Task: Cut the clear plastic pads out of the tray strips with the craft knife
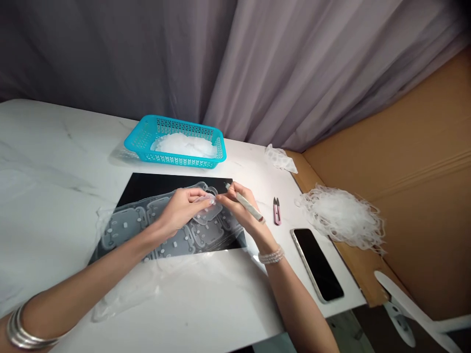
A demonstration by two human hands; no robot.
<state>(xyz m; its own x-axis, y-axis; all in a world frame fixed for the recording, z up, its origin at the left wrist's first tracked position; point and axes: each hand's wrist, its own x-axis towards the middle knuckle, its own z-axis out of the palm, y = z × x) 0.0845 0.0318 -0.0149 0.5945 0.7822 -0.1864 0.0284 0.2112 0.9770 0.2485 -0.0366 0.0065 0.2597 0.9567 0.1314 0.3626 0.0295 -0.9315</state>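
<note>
Clear plastic piece (206, 214) sits pinched in my left fingers (198, 205), lifted over the right part of a clear sheet (125, 228) printed with rounded shapes; I cannot tell whether it is still joined to that sheet. My right fingers (228, 202) are closed around a pen-shaped tool (250, 208), which lies slantwise across the hand with its thin tip pointing to the far left, and their ends come right up to the edge of the piece, though I can't make out whether they grip it too.

Beneath both hands, the sheet rests on a black mat (158, 183) in the middle of my white desk (206, 304), and crumpled film (128, 294) lies on the near left. On the far side stands a blue basket (176, 159) with a heap of whitish, see-through pieces (184, 145) in it. Just to the right of my right hand are pink snips (277, 216), blades pointing away from me; a phone (319, 264) with a dark screen lies nearer. Along the right edge sits a tangled pile of whitish strips (342, 218), against brown cardboard (415, 162).
</note>
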